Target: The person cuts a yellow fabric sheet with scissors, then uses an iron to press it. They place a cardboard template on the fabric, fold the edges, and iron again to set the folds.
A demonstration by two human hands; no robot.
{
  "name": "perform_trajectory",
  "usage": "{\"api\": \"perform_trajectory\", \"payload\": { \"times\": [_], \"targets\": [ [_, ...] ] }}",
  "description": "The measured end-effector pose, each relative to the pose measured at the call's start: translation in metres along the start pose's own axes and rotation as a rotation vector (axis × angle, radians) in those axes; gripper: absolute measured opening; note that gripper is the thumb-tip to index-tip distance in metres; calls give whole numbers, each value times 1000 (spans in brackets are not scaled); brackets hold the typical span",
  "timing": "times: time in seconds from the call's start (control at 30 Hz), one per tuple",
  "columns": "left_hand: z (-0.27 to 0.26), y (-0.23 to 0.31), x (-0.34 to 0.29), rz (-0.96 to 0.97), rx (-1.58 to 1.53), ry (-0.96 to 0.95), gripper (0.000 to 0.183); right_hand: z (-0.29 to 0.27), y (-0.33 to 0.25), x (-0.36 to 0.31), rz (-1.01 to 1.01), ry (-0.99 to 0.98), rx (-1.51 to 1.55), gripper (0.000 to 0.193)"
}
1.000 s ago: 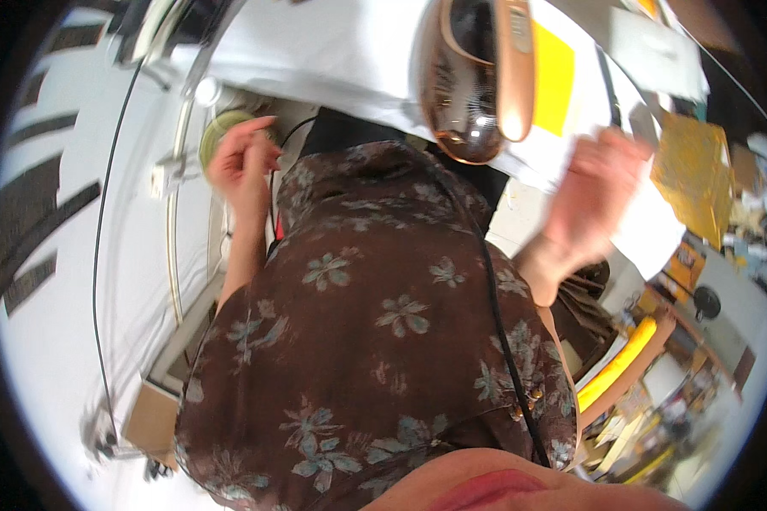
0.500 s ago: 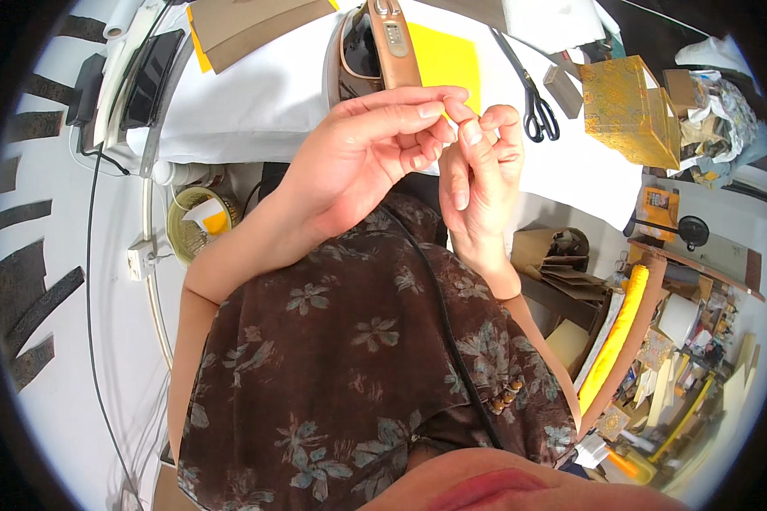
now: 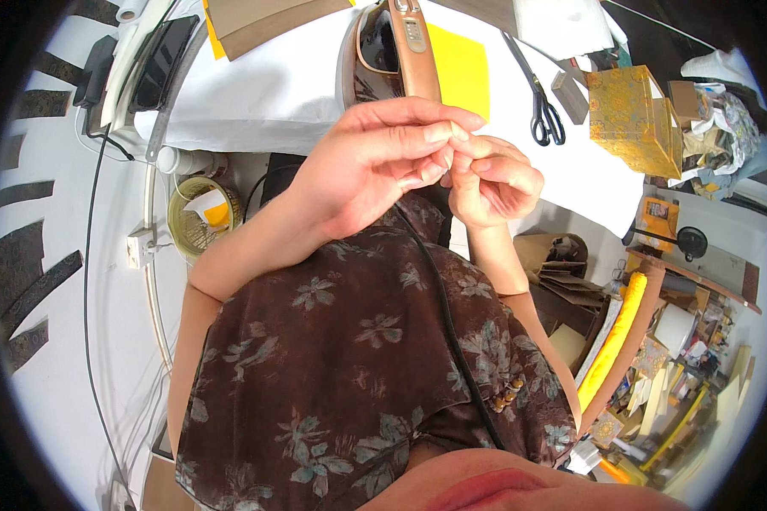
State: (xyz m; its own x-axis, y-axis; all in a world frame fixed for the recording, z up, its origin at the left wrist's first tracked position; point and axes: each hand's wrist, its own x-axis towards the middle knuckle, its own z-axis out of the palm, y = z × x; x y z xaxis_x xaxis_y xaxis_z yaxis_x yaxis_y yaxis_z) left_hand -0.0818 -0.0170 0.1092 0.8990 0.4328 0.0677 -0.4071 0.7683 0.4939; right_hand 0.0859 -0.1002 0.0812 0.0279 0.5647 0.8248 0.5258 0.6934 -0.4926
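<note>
My left hand (image 3: 375,162) and my right hand (image 3: 496,179) meet above the near edge of the white-covered table (image 3: 256,94). The thumbs and forefingers of both are pinched together, touching at the tips. Whatever lies between them, if anything, is too small or hidden to make out. Just beyond the hands stands a copper-coloured appliance with a dark glossy side, which looks like a clothes iron (image 3: 417,60). Beside it a bright yellow sheet (image 3: 464,72) lies flat on the table. Farther right are black-handled scissors (image 3: 543,119), their blades pointing away.
A gold patterned box (image 3: 626,115) stands at the right, with a crumpled plastic bag (image 3: 732,132) behind. Brown boards (image 3: 260,21) lie at the far left. Below the table edge sits a yellowish basket (image 3: 188,223). A black cord (image 3: 439,289) runs down over my clothing.
My right hand has turned and its fingers have curled toward the left fingertips. Both hands have shifted slightly down; the whole view has shifted a little.
</note>
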Motion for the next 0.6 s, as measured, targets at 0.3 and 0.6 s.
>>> {"api": "perform_trajectory", "payload": {
  "times": [0.3,0.6],
  "targets": [
    [-1,1,-4,422,700,48,25,5,-1,5,-20,3,-40,27],
    [-17,19,-13,539,611,440,25,18,-2,32,269,254,-20,20]
  ]
}}
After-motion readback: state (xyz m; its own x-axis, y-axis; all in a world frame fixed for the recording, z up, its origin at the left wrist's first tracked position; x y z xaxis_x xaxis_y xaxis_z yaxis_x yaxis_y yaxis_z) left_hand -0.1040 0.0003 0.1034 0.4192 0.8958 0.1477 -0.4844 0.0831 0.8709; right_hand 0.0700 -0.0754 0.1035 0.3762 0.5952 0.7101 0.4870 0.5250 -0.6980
